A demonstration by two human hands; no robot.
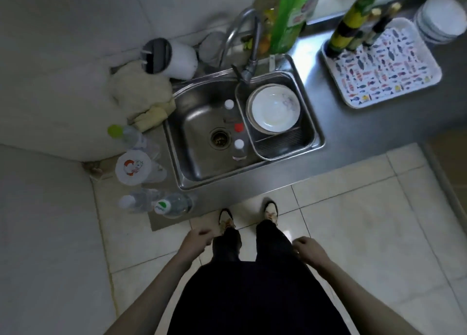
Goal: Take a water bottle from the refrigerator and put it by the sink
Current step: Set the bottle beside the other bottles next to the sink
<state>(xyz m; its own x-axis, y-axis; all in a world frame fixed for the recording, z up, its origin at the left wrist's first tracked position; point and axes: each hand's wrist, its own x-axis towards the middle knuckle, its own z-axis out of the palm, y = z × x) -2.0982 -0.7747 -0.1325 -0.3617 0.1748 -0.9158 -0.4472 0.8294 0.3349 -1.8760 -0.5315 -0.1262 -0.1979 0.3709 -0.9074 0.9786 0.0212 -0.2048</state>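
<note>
I stand in front of a steel sink (199, 173). Three small bottles stand inside its basin: one with a white cap (229, 105), one with a red cap (238, 127) and another white-capped one (238, 145). On the counter left of the sink stand several clear water bottles, among them one with a green-and-white cap (174, 205), one with a white cap (136, 201) and one with a lime cap (126, 133). My left hand (195, 241) and my right hand (307, 250) hang low beside my legs, fingers loosely curled, holding nothing. No refrigerator is in view.
A white plate (275, 108) lies in a steel pan (285, 147) in the sink's right half, under the faucet (249, 66). A fish-patterned tray (394, 82) with tall bottles sits to the right. A lidded cup (132, 168), cloths (141, 92) and a white jug (177, 56) crowd the left corner.
</note>
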